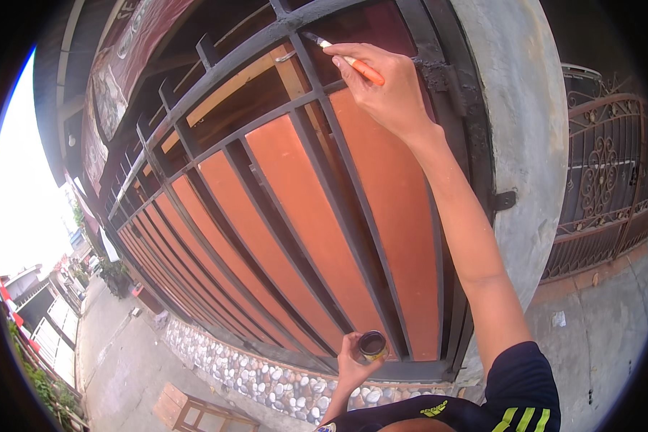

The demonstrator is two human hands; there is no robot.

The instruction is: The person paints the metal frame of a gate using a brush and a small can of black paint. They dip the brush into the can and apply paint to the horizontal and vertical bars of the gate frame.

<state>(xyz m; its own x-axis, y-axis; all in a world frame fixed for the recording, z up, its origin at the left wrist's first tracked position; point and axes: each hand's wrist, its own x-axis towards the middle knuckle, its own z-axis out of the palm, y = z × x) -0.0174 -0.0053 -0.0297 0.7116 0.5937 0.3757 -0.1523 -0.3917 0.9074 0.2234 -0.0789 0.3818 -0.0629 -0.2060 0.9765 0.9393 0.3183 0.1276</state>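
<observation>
1. Toward one o'clock I saw the right hand (390, 92) pinch a brush (367, 70), seemingly so its bristles (312, 37) could reach the dark bar (304, 63) near twelve; whether they touched, I couldn't tell.
2. Near six, the left hand (353, 369) curled around a small can (372, 344), mouth up, presumably against spilling, before the orange panels (302, 216).

A wooden stool (170, 403) stands near a pebble strip (266, 384). On the right, beyond a grey pillar (518, 122), is a scrolled brown metal gate (599, 176). A reddish banner (115, 79) hangs upper left; green plants (45, 394) edge the street (119, 360) lower left.
</observation>
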